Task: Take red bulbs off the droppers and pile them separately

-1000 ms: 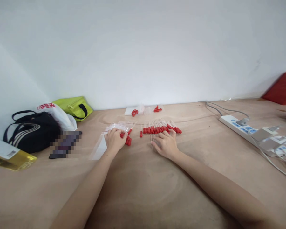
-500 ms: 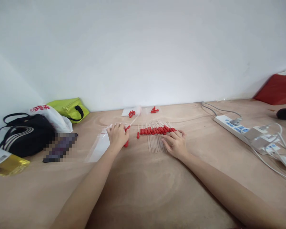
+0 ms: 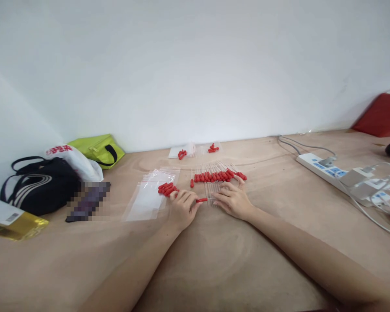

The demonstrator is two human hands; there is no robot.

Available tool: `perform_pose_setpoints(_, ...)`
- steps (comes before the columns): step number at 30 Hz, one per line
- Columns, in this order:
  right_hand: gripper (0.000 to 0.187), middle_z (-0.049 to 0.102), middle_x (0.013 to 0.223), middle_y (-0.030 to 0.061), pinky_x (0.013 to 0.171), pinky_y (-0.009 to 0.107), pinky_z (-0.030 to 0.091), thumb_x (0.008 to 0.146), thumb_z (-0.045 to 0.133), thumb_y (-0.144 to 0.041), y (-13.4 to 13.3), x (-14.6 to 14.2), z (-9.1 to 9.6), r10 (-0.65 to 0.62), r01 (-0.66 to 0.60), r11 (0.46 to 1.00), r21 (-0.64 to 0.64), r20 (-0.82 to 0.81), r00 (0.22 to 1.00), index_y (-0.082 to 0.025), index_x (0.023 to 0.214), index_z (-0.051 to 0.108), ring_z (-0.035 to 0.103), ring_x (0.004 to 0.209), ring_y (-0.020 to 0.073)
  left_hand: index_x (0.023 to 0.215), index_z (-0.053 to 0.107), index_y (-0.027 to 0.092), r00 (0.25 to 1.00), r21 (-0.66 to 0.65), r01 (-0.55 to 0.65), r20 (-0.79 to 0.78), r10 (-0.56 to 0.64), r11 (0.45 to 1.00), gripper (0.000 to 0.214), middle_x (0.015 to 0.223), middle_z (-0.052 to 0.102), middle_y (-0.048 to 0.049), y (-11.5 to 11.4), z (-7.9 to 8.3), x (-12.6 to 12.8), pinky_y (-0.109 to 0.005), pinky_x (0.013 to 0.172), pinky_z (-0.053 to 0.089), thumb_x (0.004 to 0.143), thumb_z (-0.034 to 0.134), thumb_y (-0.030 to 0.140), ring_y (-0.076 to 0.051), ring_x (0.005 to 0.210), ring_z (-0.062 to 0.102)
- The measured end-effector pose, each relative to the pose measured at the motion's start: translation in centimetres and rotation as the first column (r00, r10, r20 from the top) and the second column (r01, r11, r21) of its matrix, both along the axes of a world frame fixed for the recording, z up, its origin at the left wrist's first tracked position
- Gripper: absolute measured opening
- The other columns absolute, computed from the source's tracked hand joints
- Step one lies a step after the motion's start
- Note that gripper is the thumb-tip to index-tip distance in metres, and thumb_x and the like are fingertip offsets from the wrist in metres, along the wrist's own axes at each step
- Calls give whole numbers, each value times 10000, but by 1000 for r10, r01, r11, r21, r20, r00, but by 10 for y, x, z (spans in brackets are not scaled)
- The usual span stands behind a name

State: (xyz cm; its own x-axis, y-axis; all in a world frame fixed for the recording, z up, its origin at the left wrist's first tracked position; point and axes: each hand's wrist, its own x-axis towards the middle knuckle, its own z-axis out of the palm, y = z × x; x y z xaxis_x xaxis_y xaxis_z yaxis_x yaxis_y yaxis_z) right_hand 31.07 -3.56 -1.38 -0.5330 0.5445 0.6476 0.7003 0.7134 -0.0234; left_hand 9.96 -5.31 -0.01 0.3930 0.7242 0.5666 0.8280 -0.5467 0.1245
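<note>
My left hand (image 3: 183,209) pinches a red rubber bulb (image 3: 202,200) at its fingertips, low over the table. A thin clear tube (image 3: 209,199) runs from the bulb to the fingers of my right hand (image 3: 234,201), which close on it. Just beyond lies a row of droppers (image 3: 214,177) with red bulbs, their thin stems pointing to the wall. Several bare clear tubes (image 3: 211,188) lie side by side, partly behind my right fingers. Left of my left hand, a pile of red bulbs (image 3: 167,189) rests by the clear zip bags (image 3: 146,197).
Two small bags with red bulbs (image 3: 182,154) lie near the wall. On the left are a black bag (image 3: 45,186), a white plastic bag, a lime-green bag (image 3: 99,149) and a yellow package (image 3: 22,223). A power strip (image 3: 325,175) with chargers and cables occupies the right.
My left hand has moved right and nearer from the bulb pile, uncovering the pile and bags. It now meets my right hand, which has shifted slightly left, at the bulb and tube.
</note>
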Motion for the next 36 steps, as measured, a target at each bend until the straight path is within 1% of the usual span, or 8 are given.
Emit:
perform_pose_setpoints(3, 218, 631, 713, -4, 946, 423, 160, 866, 444, -332, 1, -4, -3, -10, 10, 1000, -1, -4, 1000, -271, 959, 631, 498, 851, 156, 755, 576, 199, 1000, -3, 29, -1, -29, 1000, 156, 832, 671, -18, 1, 2, 1, -375, 784, 274, 819, 503, 320, -179, 818, 565)
perform_pose_setpoints(8, 222, 599, 671, -4, 949, 442, 128, 868, 434, -310, -1, -6, -4, -6, 6, 1000, 14, -11, 1000, -261, 878, 651, 468, 774, 145, 1009, 579, 224, 985, -31, 169, -15, -170, 985, 234, 1046, 635, -35, 7, -1, 0, -372, 847, 303, 828, 494, 346, -196, 999, 525)
perform_pose_setpoints(11, 233, 591, 667, 1, 947, 434, 128, 869, 426, -306, -2, -6, -4, 7, -7, 1000, -2, -8, 1000, -253, 867, 653, 459, 763, 145, 993, 594, 237, 977, -34, 213, -11, -214, 976, 210, 1033, 643, -20, 10, -4, 0, -378, 889, 302, 854, 455, 312, -185, 1027, 520)
perform_pose_setpoints(18, 230, 563, 625, -17, 931, 413, 131, 858, 429, -274, -2, -4, -3, 31, -31, 999, -21, 9, 999, -249, 801, 650, 445, 744, 131, 805, 594, 214, 979, -122, 205, 27, -203, 971, 200, 850, 669, -11, 7, -2, 3, -390, 921, 287, 866, 406, 240, -165, 957, 560)
perform_pose_setpoints(23, 238, 555, 599, -21, 925, 408, 134, 857, 423, -277, -2, -5, -2, 57, -57, 998, -12, 12, 998, -247, 773, 644, 435, 731, 131, 765, 576, 213, 982, -153, 187, 6, -189, 970, 226, 837, 664, -13, 5, -2, 3, -427, 964, 222, 868, 374, 224, -165, 937, 567)
perform_pose_setpoints(28, 264, 557, 587, -19, 921, 405, 141, 862, 408, -281, -3, -5, -2, 61, -61, 998, -16, -2, 998, -243, 756, 647, 432, 717, 131, 759, 567, 211, 982, -155, 187, 10, -188, 970, 221, 826, 659, -10, 6, -4, 1, -421, 959, 226, 857, 369, 194, -157, 902, 569)
perform_pose_setpoints(32, 266, 556, 595, -9, 913, 400, 165, 856, 417, -279, -1, 7, -4, 8, -9, 1000, -21, -47, 999, -240, 750, 658, 439, 726, 139, 753, 572, 209, 990, -144, 142, 39, -138, 979, 234, 835, 649, -15, 8, -5, -12, -406, 934, 274, 856, 364, 178, -154, 862, 570)
perform_pose_setpoints(36, 239, 563, 598, -1, 880, 386, 193, 848, 449, -327, 0, 17, -6, -79, 75, 996, -41, -115, 990, -274, 824, 681, 437, 699, 141, 826, 603, 216, 987, -105, 129, 111, -117, 986, 217, 830, 616, -37, 9, -7, -19, -335, 803, 397, 865, 394, 260, -157, 823, 556)
